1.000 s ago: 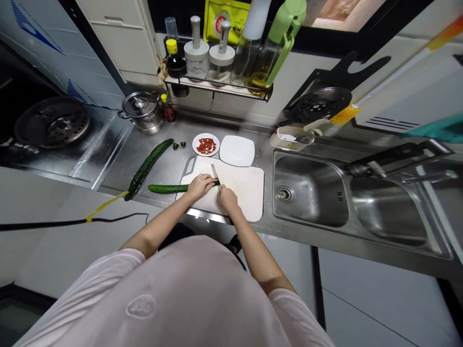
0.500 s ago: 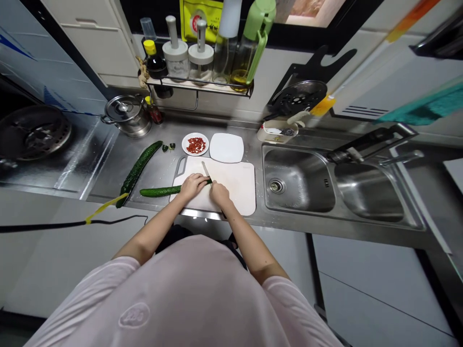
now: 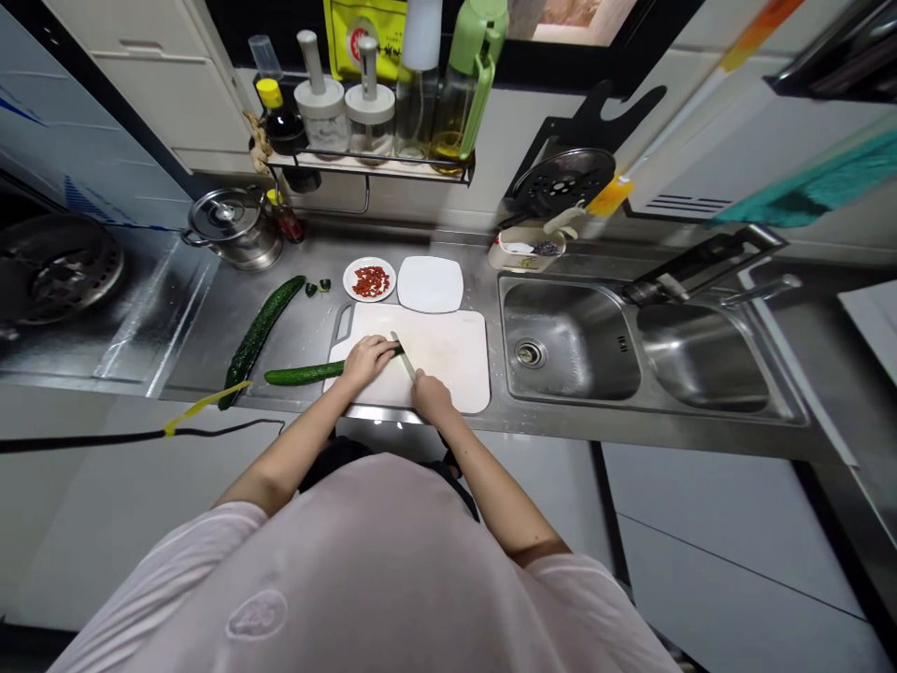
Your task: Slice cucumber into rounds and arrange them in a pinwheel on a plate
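Cucumber (image 3: 305, 375) overhangs board (image 3: 452, 350) edge leftward; left hand (image 3: 366, 362) grips it, right hand (image 3: 430, 397) knife (image 3: 405, 356); open room rightward.

The cutting board (image 3: 452, 360) is finished in white, its handle (image 3: 335, 327) in grey. The held cucumber (image 3: 301, 375) is coloured mid-green; the loose cucumber (image 3: 263, 338), darker green. The square plate (image 3: 430, 284) and the round plate (image 3: 348, 279) are finished in white; the chopped pieces (image 3: 371, 280) are coloured red. The pouch (image 3: 387, 30) is coloured yellow and marked with a red disc (image 3: 357, 37). The shirt (image 3: 392, 561) is coloured pale pink.

Muted light, sink (image 3: 581, 350) glinting (edges stretched, far left dark)
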Tool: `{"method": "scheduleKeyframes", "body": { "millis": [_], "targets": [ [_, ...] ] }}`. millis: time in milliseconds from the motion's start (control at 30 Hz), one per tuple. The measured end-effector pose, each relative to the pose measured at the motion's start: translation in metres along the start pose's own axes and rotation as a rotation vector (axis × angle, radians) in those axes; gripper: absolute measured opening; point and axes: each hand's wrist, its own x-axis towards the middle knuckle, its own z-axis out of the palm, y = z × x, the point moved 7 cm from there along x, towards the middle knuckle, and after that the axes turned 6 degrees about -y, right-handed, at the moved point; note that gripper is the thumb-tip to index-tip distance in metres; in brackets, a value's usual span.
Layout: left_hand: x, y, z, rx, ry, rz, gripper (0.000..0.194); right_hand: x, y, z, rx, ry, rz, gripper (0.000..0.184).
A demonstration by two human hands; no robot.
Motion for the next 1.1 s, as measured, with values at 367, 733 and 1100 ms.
{"method": "scheduleKeyframes", "body": {
  "millis": [367,733,1100],
  "targets": [
    [0.0,0.001,-0.001,-0.009,-0.003,-0.011,0.029,-0.02,0.012,0.011,0.011,-0.03,0.024,0.02],
    [0.001,0.0,-0.001,0.008,-0.044,-0.07,0.03,-0.026,0.025,-0.002,0.035,0.03,-0.006,0.026],
    [-0.001,0.003,-0.007,0.051,-0.089,-0.179,0.033,-0.032,0.045,-0.02,-0.093,0.186,0.117,0.032]
  ]
}}
